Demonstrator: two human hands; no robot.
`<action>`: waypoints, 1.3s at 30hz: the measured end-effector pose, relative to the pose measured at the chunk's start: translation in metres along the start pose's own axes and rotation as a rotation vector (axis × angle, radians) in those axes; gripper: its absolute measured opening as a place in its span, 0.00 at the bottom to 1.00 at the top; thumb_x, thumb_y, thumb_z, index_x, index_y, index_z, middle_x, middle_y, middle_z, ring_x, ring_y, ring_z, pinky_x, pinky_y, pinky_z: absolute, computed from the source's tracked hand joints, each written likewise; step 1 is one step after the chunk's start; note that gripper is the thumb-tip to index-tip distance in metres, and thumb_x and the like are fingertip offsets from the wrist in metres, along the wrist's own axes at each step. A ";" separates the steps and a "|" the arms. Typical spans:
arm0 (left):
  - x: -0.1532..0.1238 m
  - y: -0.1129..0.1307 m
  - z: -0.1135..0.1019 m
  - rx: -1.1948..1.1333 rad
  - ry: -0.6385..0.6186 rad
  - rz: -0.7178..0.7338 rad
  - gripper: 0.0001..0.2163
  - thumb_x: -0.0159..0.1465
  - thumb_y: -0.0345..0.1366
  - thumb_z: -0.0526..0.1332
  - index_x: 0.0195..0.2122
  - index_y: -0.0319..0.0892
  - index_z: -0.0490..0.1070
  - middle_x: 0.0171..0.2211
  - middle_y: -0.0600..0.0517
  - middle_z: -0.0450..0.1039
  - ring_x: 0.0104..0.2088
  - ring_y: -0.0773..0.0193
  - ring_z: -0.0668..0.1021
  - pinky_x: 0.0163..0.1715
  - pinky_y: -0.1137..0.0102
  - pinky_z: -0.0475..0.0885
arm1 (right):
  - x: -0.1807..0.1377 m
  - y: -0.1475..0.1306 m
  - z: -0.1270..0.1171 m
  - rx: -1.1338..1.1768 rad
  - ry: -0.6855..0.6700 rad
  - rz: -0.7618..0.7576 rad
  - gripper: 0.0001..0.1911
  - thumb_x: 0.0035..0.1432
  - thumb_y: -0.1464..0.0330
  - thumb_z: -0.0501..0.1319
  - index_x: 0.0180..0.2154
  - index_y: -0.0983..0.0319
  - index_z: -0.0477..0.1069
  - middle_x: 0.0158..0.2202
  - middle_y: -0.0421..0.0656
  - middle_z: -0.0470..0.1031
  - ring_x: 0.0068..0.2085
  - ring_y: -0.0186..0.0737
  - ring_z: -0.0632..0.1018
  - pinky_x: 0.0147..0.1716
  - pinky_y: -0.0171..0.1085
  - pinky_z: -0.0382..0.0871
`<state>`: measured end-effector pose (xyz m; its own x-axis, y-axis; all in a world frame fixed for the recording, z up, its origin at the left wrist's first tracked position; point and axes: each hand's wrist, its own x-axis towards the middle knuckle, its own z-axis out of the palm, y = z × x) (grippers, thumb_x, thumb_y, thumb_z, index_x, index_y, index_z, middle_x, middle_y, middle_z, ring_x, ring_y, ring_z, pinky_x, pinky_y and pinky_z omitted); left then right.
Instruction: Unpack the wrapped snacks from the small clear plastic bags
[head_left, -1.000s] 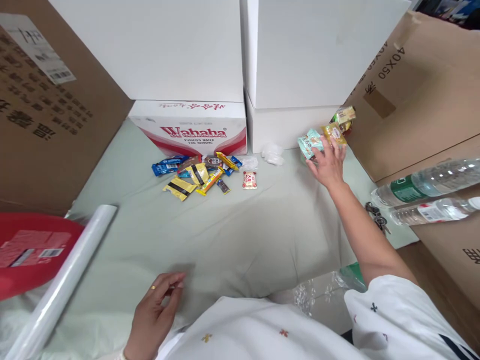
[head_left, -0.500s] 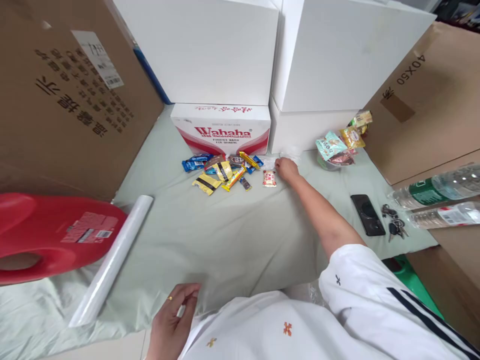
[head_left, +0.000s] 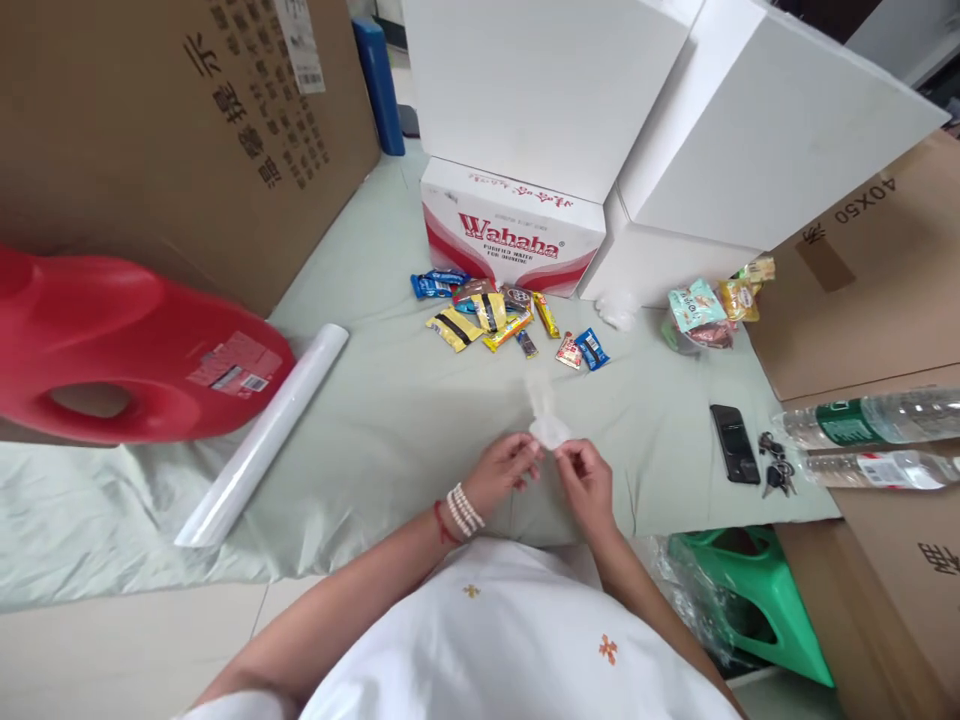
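Observation:
My left hand [head_left: 507, 471] and my right hand [head_left: 585, 478] meet in front of me over the pale green cloth [head_left: 390, 420]. Both pinch a small clear plastic bag [head_left: 544, 415] that stands up between the fingertips. Beyond the hands lies a heap of several snack packets [head_left: 495, 318] in yellow, blue and red wrappers. A second small pile of snack packs [head_left: 705, 310] sits to the right, and another crumpled clear bag [head_left: 619, 308] lies between the two piles.
A Wahaha carton [head_left: 517, 235] and white boxes [head_left: 757, 140] stand behind the snacks, brown cartons [head_left: 172, 110] at both sides. A red jug [head_left: 127, 350] and plastic film roll [head_left: 262, 435] lie left. A phone [head_left: 731, 443], keys [head_left: 776, 470] and two water bottles [head_left: 870, 420] lie right, a green stool [head_left: 750, 580] below.
My right hand left the right-hand snack pile, reached the clear bag by the snack heap and brought it back. My left hand rose from the cloth and joined it on the bag.

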<state>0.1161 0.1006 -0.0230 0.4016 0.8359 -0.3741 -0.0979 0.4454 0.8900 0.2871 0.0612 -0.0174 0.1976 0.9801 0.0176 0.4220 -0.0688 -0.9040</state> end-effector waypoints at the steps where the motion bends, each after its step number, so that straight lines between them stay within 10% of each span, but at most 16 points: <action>1: 0.006 -0.002 0.004 -0.005 -0.010 0.025 0.24 0.56 0.60 0.65 0.35 0.42 0.70 0.30 0.52 0.73 0.27 0.65 0.74 0.25 0.72 0.68 | -0.009 -0.002 0.003 -0.028 -0.067 -0.038 0.09 0.64 0.57 0.61 0.34 0.53 0.75 0.32 0.40 0.74 0.32 0.43 0.74 0.33 0.41 0.69; 10: -0.013 -0.022 -0.001 0.686 0.199 0.357 0.11 0.63 0.39 0.61 0.25 0.42 0.68 0.26 0.53 0.67 0.29 0.64 0.69 0.31 0.69 0.61 | 0.003 -0.011 0.014 0.119 -0.133 0.093 0.16 0.56 0.54 0.68 0.38 0.58 0.74 0.33 0.39 0.74 0.31 0.37 0.71 0.32 0.37 0.66; 17: -0.032 -0.017 -0.035 0.623 0.295 0.361 0.17 0.71 0.46 0.56 0.30 0.43 0.73 0.21 0.56 0.66 0.25 0.65 0.69 0.29 0.71 0.62 | 0.022 -0.013 0.028 0.634 -0.068 0.362 0.21 0.48 0.51 0.73 0.30 0.59 0.70 0.28 0.37 0.69 0.26 0.32 0.65 0.24 0.33 0.61; 24: -0.042 -0.024 -0.035 1.149 0.401 0.517 0.13 0.72 0.38 0.54 0.36 0.43 0.77 0.31 0.48 0.76 0.30 0.61 0.75 0.29 0.68 0.60 | 0.002 -0.024 0.041 0.460 -0.223 0.227 0.21 0.51 0.50 0.72 0.39 0.57 0.75 0.36 0.41 0.75 0.36 0.39 0.73 0.29 0.34 0.70; 34: -0.047 -0.011 -0.046 0.233 0.361 0.271 0.15 0.65 0.50 0.61 0.33 0.43 0.73 0.21 0.57 0.69 0.22 0.68 0.70 0.26 0.72 0.64 | 0.013 -0.010 0.018 0.805 0.073 0.515 0.21 0.40 0.56 0.79 0.32 0.60 0.77 0.29 0.38 0.75 0.28 0.32 0.72 0.27 0.32 0.70; 39: -0.062 -0.017 -0.065 0.277 0.431 0.115 0.16 0.59 0.52 0.64 0.29 0.44 0.71 0.20 0.58 0.66 0.21 0.68 0.66 0.22 0.72 0.60 | 0.016 -0.005 0.001 0.660 0.083 0.439 0.20 0.44 0.55 0.77 0.29 0.61 0.75 0.22 0.35 0.68 0.23 0.30 0.64 0.20 0.31 0.58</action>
<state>0.0337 0.0616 -0.0320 -0.0145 0.9566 -0.2911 0.1481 0.2900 0.9455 0.2873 0.0777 -0.0136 0.3007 0.8702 -0.3903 -0.3160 -0.2953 -0.9017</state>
